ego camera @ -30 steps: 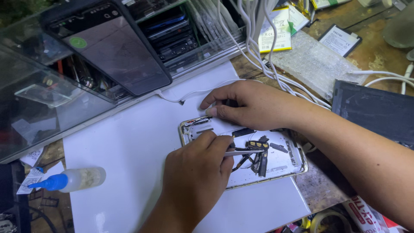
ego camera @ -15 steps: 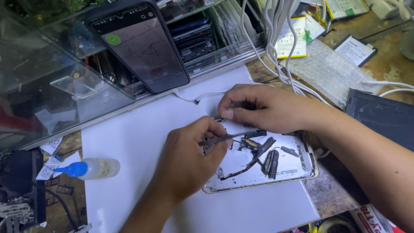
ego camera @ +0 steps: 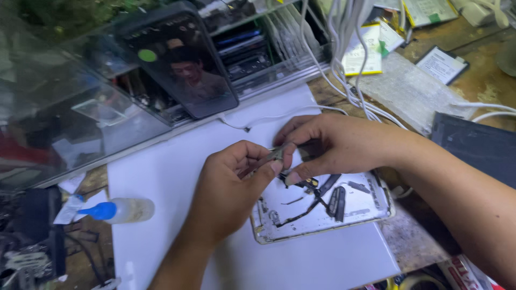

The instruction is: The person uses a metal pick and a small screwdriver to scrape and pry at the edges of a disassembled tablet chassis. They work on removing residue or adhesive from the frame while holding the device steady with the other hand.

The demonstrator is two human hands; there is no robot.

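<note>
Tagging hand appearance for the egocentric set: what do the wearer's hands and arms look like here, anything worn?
Both are bare: left hand and right hand show no gloves, rings or watch. Forearms are uncovered as far as the frame shows, with no sleeve or cuff in view. Nails look short. No markings visible.

surface: worn wooden workbench [ego camera: 478, 80]
cover: white sheet [ego camera: 177, 177]
on the sheet: opened phone housing [ego camera: 322, 212]
beside the sheet: blue-capped squeeze bottle [ego camera: 121, 210], white cables [ego camera: 349, 80], dark pad [ego camera: 478, 147]

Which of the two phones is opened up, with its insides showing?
The white phone shell lying on the white sheet under both hands, with dark flex cables exposed. The black phone leaning on the glass case behind is intact, its screen facing the camera.
</note>
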